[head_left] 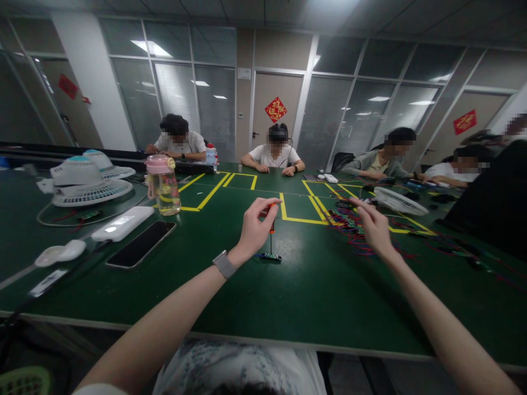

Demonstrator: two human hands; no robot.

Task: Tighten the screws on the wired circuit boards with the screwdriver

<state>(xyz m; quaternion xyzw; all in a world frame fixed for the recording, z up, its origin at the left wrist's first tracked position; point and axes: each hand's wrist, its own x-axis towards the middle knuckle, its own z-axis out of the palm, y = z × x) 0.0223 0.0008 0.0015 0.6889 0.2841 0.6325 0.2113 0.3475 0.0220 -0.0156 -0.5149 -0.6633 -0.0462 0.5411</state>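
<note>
My left hand is closed around the orange-and-black handle of a screwdriver, held upright. Its shaft runs down to a small green circuit board on the table, which has a thin wire at its left end. Over on the right, my right hand is at the edge of a pile of small circuit boards with red and blue wires. Its fingers are drawn together, index finger foremost; whatever is between the fingertips is too small and dim to make out.
The green table carries yellow tape outlines. To the left are a phone, a white power bank, a pink-lidded bottle and white fans. A white fan part and a black screen stand right. Several people sit opposite.
</note>
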